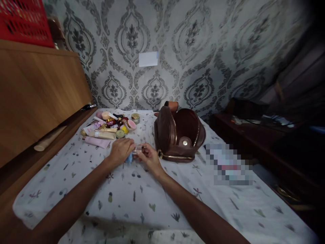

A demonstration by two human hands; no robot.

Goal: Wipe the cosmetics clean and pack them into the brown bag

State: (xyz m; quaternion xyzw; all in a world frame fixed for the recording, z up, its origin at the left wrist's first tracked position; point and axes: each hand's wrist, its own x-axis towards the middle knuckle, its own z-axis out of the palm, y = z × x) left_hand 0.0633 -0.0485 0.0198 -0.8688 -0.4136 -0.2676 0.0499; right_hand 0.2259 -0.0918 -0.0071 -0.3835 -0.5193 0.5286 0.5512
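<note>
Near the middle of the patterned sheet my two hands meet at a small clear, pinkish container (137, 149); its exact kind is too small to make out. The fingers and thumb of my right hand (150, 158) are closed around its right side. My left hand (121, 151) is closed at its left side, with a soft blue cloth (128, 158) showing below the fingers. A brown leather handbag (166, 132) stands unzipped and gaping just beyond my right hand. Past my left hand lies a pile of cosmetics, including a pink tube (96, 141), a cream tube (105, 135) and a gold-lidded jar (135, 117).
A white sheet with small plant prints (132, 210) covers the surface. A wooden cabinet (43, 88) with a red basket (24, 23) on top borders the left. A blurred-out flat item (228, 166) lies at right, near a dark table (228, 127) with cables.
</note>
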